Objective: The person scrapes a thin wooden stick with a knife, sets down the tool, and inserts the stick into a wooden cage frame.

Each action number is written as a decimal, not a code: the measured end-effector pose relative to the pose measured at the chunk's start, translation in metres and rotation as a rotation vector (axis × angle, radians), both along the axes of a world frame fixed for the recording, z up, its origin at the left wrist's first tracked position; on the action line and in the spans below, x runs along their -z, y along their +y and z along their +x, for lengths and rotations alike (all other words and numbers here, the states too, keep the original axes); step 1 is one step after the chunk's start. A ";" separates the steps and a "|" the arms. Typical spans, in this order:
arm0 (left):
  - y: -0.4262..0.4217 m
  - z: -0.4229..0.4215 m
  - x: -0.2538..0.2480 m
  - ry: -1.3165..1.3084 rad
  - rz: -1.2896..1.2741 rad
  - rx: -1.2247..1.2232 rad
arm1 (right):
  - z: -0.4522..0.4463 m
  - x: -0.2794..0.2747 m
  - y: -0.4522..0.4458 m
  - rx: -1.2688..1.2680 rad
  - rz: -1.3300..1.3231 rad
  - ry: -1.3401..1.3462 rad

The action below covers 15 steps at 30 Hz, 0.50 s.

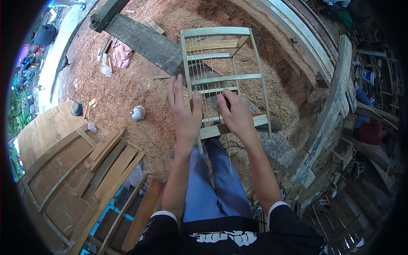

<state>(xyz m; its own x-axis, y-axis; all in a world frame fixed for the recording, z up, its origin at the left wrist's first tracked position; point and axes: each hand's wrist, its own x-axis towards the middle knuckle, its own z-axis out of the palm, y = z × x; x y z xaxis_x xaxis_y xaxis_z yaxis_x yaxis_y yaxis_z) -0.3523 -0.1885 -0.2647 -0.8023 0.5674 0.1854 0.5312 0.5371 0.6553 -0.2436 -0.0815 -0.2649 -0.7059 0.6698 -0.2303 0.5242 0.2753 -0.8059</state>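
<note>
A light wooden frame point(226, 78) with several crossbars stands in front of me, resting over a dark plank. Thin strands point(205, 63) run lengthwise along its left half, side by side. My left hand point(183, 108) is held over the frame's left rail, fingers stretched and apart, with nothing seen in it. My right hand point(234, 111) is closed near the lower crossbar, at the rightmost strand. Its thumb and fingers pinch a thin strand point(230, 155), whose loose end seems to hang down below the hand. Something dark shows between those fingers, too small to name.
A worn plank point(144, 42) lies under the frame on ground covered in shavings. Cut boards point(108, 159) are stacked on a bench at left. A white round container point(138, 113) and a pink cloth point(122, 54) lie nearby. A heavy beam point(327, 110) stands at right.
</note>
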 end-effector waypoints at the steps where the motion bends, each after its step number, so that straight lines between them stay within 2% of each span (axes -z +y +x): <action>1: 0.003 -0.004 0.008 -0.037 0.011 0.021 | -0.002 0.000 0.001 0.006 0.005 -0.007; 3: 0.009 -0.012 0.018 -0.110 0.031 0.064 | -0.007 0.000 0.005 0.018 0.013 -0.018; 6: 0.013 -0.009 -0.005 -0.680 0.135 0.034 | -0.015 0.007 0.011 0.069 0.137 0.024; 9: 0.009 -0.011 0.004 -0.747 0.186 0.056 | -0.019 0.007 0.015 0.048 0.136 -0.037; 12: 0.011 -0.007 0.007 -0.633 0.207 0.042 | -0.022 0.007 0.006 0.093 0.322 -0.061; 15: 0.014 -0.009 0.011 -0.623 0.282 0.077 | -0.023 0.012 0.008 0.099 0.315 -0.014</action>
